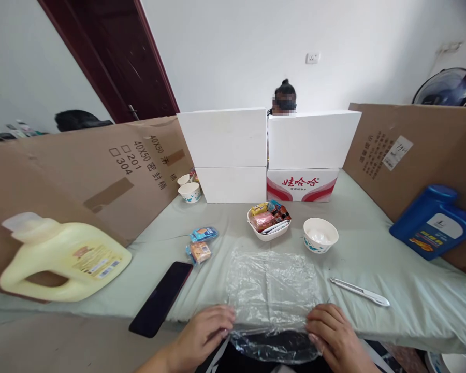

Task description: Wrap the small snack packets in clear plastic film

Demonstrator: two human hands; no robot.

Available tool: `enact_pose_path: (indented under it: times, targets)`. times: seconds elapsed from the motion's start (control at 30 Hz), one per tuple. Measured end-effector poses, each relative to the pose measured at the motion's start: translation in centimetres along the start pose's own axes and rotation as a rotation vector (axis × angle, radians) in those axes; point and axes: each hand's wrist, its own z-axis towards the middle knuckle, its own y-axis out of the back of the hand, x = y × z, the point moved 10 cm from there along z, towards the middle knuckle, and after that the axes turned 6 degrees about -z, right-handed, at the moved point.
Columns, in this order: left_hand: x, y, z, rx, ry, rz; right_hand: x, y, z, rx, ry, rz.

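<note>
Head view: I see my left hand (204, 331) and right hand (334, 331) at the near table edge, fingers curled down and pinching the near edge of a clear plastic bag (272, 290). The bag lies flat on the pale green cloth (392, 259), its near part hanging over the edge between my hands. A black phone (161, 298) lies just left of the bag, a utility knife (359, 291) right of it. Beyond the bag: a bowl of snack packets (269, 221), an empty bowl (320, 234), two loose packets (200, 244). Yellow jug (62, 259) far left, blue jug (431, 223) far right, white boxes (267, 150) at the back.
</note>
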Motion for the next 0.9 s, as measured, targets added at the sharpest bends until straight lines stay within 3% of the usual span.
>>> enact_pose_path:
  times: [0.07,0.17,0.27,0.33,0.5,0.63,0.9]
  targets:
    - [1.3,1.0,0.9,-0.093,0.167,-0.153,-1.3,0.6,0.2,-0.014,-0.123,0.170]
    - [4.3,2.0,2.4,-0.297,0.369,-0.286,-5.0,-0.3,0.3,-0.062,-0.407,0.344]
    - [6.9,2.6,3.8,-0.469,0.505,-0.230,-8.5,-1.8,0.5,-0.159,-0.656,0.414]
    - [7.8,3.0,4.2,-0.539,0.584,-0.104,-9.6,-2.6,0.9,-0.216,-0.740,0.445]
    - [8.5,3.2,3.3,-0.630,0.691,0.036,-9.9,-3.1,2.1,-0.237,-0.787,0.404]
    - [8.8,3.0,2.9,-0.624,0.677,0.013,-9.7,-2.7,3.1,-0.208,-0.740,0.290]
    - [9.2,4.7,3.0,-0.742,0.612,0.070,-9.0,-2.6,4.1,-0.190,-0.561,0.043]
